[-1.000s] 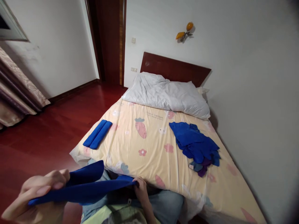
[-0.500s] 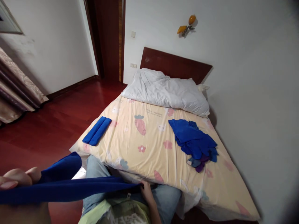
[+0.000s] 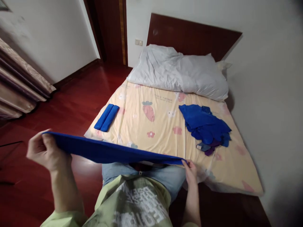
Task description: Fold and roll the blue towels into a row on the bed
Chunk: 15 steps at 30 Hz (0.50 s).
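A long blue cloth (image 3: 104,151) is stretched between my hands, above my lap and the near edge of the bed. My left hand (image 3: 44,148) is closed on its left end, out over the floor. At the right end, my right hand (image 3: 190,169) pinches a corner between thumb and fingers. Two narrow folded blue cloths (image 3: 106,118) lie side by side on the bed's left part. On the right part of the bed lies a loose pile of blue cloths (image 3: 204,124), with a purple piece (image 3: 213,147) at its near end.
The bed (image 3: 163,138) has a cream sheet with carrot and flower prints. A white quilt (image 3: 175,71) is bunched near the dark headboard (image 3: 189,36). Curtains (image 3: 19,85) hang at the left, beside the red floor (image 3: 73,101).
The view has tilted down. My left hand has come fully into view, my right hand has moved right, and the held cloth, earlier partly doubled over, is now spread taut between them.
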Motion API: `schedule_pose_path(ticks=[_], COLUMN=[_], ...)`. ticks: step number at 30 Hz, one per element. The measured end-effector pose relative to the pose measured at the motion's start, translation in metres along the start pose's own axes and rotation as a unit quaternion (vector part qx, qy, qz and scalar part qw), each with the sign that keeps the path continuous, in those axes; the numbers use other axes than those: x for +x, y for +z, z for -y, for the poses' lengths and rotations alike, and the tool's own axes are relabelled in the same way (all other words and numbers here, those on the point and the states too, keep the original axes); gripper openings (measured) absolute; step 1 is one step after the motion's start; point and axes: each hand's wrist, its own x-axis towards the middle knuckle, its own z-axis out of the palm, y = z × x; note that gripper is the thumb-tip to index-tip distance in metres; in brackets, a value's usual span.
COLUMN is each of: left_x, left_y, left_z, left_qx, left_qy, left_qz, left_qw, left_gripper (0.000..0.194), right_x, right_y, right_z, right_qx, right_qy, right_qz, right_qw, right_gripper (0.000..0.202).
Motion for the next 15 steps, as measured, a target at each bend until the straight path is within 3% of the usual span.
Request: schedule_pose_path(ticks=[3,7,11,15], left_x=[-0.001,-0.006,-0.007,-0.011], left_y=[0.023,0.033,0.033,0.035], left_z=[0.024,0.056,0.074,0.072], left_qx=[-0.002,0.017,0.034,0.07], left_qy=[-0.005,-0.041,-0.041,-0.017], left_qz=[-0.022,0.045,0.135,0.214], left_qw=[1.0,0.998,0.989,0.974], left_gripper=[0.035,0.035,0.032,0.028], right_x=[0.013,0.024,0.032,0.035], right_y=[-0.031,-0.058,-0.066,-0.062], right_z=[0.01,0.023,0.037,0.05], right_qx=[0.044,0.054,0.009,0.004], right_qy=[-0.013,-0.031,-0.074,-0.121], right_qz=[-0.021,-0.018,-0.065,-0.132], right_qw=[0.999,0.998,0.995,0.984], right_gripper=[0.049,0.051,0.048,0.051])
